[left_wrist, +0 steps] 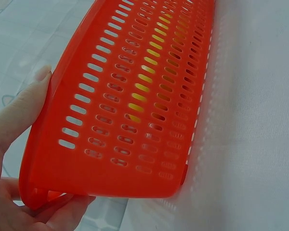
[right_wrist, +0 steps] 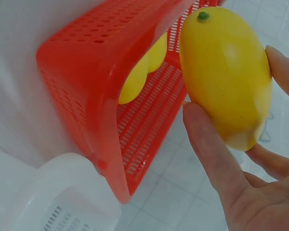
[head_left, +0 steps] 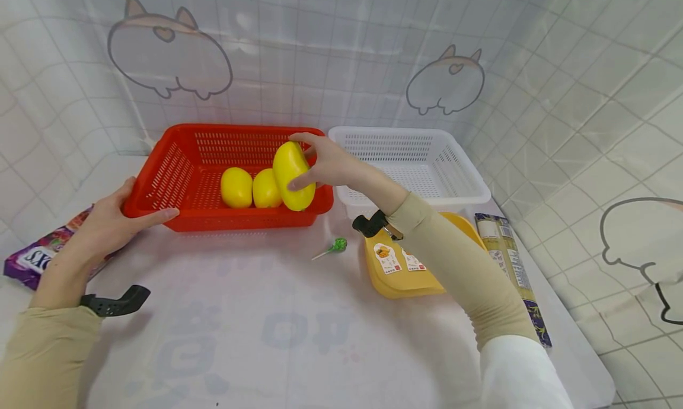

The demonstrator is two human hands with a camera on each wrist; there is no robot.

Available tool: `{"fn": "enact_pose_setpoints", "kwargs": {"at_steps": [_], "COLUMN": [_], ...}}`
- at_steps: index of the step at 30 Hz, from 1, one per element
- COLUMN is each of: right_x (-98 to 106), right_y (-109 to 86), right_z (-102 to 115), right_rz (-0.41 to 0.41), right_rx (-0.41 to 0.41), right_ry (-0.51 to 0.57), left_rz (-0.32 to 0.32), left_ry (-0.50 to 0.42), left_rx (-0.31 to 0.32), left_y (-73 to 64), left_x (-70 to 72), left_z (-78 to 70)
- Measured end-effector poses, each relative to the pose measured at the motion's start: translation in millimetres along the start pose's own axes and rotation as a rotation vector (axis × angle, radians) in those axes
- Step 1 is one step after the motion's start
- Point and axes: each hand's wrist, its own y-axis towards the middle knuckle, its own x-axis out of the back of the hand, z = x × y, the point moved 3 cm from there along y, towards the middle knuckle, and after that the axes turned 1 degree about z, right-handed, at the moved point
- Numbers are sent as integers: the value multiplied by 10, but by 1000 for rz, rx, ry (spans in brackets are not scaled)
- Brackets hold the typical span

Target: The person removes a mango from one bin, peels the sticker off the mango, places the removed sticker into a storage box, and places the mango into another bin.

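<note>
My right hand (head_left: 338, 163) holds a yellow mango (head_left: 290, 172) by its sides, thumb on one side and fingers on the other, above the right end of the red basket (head_left: 240, 221). In the right wrist view this mango (right_wrist: 226, 77) shows a small green stem end. Two more yellow mangoes lie inside the basket, one toward the middle (head_left: 236, 188) and one beside it (head_left: 265, 189), partly covered by the held fruit. At the basket's left end my left hand (head_left: 109, 224) grips the rim. The left wrist view shows that thumb on the rim and fingers curled beneath it.
Right of the red basket stands a white basket (head_left: 411, 200). In front of it sits a yellow lidded box (head_left: 395, 278), partly under my right forearm. A green lollipop (head_left: 338, 245), a purple snack bag (head_left: 32, 261) and a long packet (head_left: 507, 255) lie on the table.
</note>
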Motion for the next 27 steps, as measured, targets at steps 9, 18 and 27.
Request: {"fn": "enact_pose_setpoints", "kwargs": {"at_steps": [9, 18, 27], "right_x": [35, 49, 80], "right_y": [184, 406, 586], "right_z": [-2, -75, -109], "right_rz": [-13, 3, 41], "right_rx": [-20, -83, -141], "right_ry": [33, 101, 77], "left_rz": [-3, -4, -6], "left_ry": [-12, -22, -36], "left_rx": [2, 8, 3], "left_y": [-19, -20, -34], "left_x": [4, -16, -19], "left_z": [-9, -16, -42]}}
